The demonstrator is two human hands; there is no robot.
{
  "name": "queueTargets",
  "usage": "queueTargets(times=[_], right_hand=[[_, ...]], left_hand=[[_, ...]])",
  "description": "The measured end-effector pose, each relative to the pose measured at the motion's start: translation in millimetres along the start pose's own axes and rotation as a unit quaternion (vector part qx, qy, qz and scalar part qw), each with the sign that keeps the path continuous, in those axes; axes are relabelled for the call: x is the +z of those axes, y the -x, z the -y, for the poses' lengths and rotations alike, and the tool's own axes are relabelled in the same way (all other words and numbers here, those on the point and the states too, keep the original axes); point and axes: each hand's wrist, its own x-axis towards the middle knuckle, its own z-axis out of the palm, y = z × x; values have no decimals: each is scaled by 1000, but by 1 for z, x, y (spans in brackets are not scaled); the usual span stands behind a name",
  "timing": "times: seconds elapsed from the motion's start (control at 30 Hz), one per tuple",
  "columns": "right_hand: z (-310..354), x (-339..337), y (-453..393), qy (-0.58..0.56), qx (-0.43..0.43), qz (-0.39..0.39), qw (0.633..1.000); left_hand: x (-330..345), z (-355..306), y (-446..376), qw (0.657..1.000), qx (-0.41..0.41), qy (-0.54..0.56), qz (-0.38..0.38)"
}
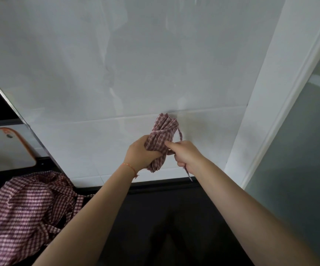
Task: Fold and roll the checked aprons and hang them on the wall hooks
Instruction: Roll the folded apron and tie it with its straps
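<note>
Head view: both hands (163,152) clamped on rolled checked apron (160,139) against wall (116,73)

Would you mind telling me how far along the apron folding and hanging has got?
Done: one red-and-white checked apron is rolled into a tight bundle. In hand: the left hand grips that bundle against the white tiled wall, while the right hand holds its tie strap. Left: hanging it, though no hook is visible, and folding the loose checked apron on the dark counter.
</note>
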Motion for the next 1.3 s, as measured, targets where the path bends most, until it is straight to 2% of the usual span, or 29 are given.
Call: queueTargets(times=[0.2, 0.3, 0.43, 0.57, 0.7, 0.87, 0.93, 1.0, 1.13, 1.2, 1.3], right_hand=[[-1, 1, 3, 29, -19, 11, 999], [-1, -4, 3, -11, -21, 13, 1000], [0, -15, 1, -47, -48, -78, 995], [7, -24, 2, -1, -66, -40, 997], [9, -28, -1, 46, -78, -6, 996], [14, -30, 4, 191, -128, -83, 970], [18, -25, 9, 220, -165, -89, 957], [23, -15, 19, 185, -191, -53, 963], [23, 8, 38, 93, -195, 73, 974], [17, 14, 41, 68, -179, 134, 972], [15, 7, 43, 46, -143, 203, 968]], left_hand=[[-4, 4, 0, 999, 1, 49, -20], [-15, 10, -2, 993, -31, 106, -28], [-33, 16, -2, 977, -60, 202, 14], [-43, 15, 0, 972, -51, 220, 68], [-44, 12, 2, 977, -50, 179, 104], [-33, 17, 1, 997, -63, 38, -15], [-26, 17, 3, 997, -61, 1, -49], [-19, 15, 5, 996, -59, 2, -66], [-5, 8, 7, 993, -62, 69, -79], [-5, 6, 7, 979, -93, 167, -64], [-16, 6, 9, 927, -123, 354, -9]])
